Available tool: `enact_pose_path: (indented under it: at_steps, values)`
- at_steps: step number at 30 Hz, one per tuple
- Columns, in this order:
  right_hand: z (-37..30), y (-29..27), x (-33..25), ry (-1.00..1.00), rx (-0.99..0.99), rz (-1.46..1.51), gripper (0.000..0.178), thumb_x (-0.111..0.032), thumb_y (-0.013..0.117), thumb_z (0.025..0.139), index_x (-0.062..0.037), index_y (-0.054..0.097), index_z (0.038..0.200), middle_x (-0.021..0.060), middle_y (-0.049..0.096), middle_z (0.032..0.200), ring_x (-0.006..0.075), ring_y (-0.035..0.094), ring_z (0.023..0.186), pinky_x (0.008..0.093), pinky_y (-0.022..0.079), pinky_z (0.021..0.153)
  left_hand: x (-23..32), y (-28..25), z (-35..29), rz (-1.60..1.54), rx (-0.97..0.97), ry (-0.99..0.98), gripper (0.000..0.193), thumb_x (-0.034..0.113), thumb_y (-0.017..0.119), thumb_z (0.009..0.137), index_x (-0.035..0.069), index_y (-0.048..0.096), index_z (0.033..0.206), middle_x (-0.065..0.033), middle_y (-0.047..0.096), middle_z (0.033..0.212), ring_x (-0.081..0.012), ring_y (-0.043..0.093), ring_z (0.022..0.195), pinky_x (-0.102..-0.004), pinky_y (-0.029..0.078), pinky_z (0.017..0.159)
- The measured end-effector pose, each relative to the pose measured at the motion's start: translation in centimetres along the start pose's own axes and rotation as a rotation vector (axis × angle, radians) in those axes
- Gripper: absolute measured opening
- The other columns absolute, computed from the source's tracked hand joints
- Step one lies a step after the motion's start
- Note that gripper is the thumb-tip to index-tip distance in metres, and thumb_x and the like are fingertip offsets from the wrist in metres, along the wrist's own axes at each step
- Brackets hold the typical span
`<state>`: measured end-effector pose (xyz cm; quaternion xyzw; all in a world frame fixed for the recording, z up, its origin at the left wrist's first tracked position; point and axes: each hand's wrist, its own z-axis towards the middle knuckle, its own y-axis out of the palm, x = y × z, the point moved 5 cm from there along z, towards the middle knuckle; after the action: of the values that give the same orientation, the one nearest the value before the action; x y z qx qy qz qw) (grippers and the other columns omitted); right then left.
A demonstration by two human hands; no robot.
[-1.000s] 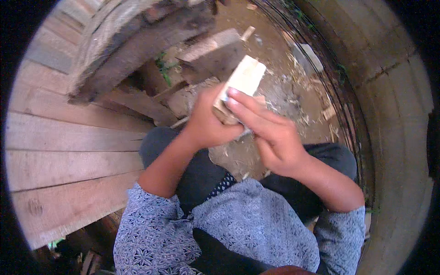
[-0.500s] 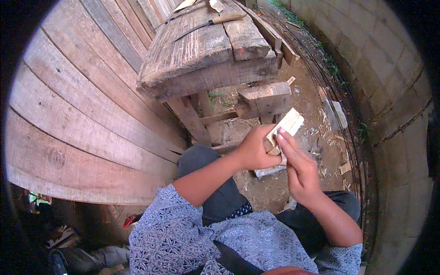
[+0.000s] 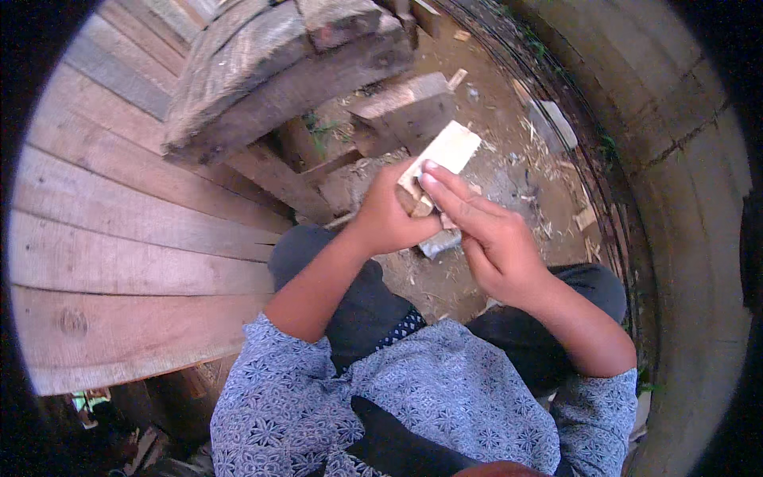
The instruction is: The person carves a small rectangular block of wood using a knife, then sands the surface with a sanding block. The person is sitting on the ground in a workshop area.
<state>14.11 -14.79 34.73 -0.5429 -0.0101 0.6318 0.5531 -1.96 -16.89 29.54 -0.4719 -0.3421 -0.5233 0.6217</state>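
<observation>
Dirt floor (image 3: 501, 103), L hand (image 3: 388, 211) gripping pale wood block (image 3: 451, 148), R hand (image 3: 497, 242) angled across, fingertips (image 3: 430, 168) on it, R grip unclear

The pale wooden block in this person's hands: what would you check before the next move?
1. Left hand gripping the wooden block: ok, it wraps around the block's side.
2. Right hand in contact: ok, its fingertips lie on the pale upper face.
3. Whether the right hand holds anything beneath its fingers: cannot tell, the hand covers that spot.
4. Underside of the block sound: cannot tell, it is hidden.
5. Block resting on the timber bench: not ok, it is held apart from it.
6. Ground free of scraps: not ok, wood scraps lie there.
</observation>
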Motion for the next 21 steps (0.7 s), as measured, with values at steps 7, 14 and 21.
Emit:
enact_pose_path:
  at_steps: [7, 14, 21]
  values:
    - [-0.2, 0.4, 0.0, -0.034, 0.004, -0.022, 0.065, 0.012, 0.043, 0.078, -0.0082, 0.051, 0.139, 0.0172, 0.050, 0.143, 0.0308, 0.051, 0.131, 0.0384, 0.039, 0.110, -1.0, -0.4, -0.3, 0.040, 0.025, -0.094, 0.053, 0.012, 0.075, 0.069, -0.002, 0.058, 0.117, -0.0094, 0.068, 0.103, -0.0152, 0.064, 0.099, -0.0330, 0.050, 0.088]
    - [-0.5, 0.4, 0.8, -0.028, 0.005, 0.056, 0.061, 0.010, 0.044, 0.080, -0.0083, 0.055, 0.137, 0.0159, 0.054, 0.139, 0.0315, 0.052, 0.130, 0.0381, 0.039, 0.109, -0.4, -0.3, 0.0, -0.083, 0.000, -0.028, 0.049, 0.009, 0.072, 0.068, -0.003, 0.060, 0.114, -0.0090, 0.068, 0.105, -0.0149, 0.063, 0.099, -0.0323, 0.049, 0.089]
    - [-0.4, -4.3, 9.7, 0.264, 0.010, -0.055, 0.057, 0.001, 0.042, 0.083, -0.0074, 0.054, 0.138, 0.0121, 0.061, 0.134, 0.0252, 0.062, 0.116, 0.0346, 0.048, 0.098, -0.3, -1.0, -0.6, -0.030, -0.040, 0.031, 0.052, 0.013, 0.072, 0.066, -0.001, 0.060, 0.115, -0.0108, 0.067, 0.107, -0.0185, 0.064, 0.098, -0.0336, 0.050, 0.087]
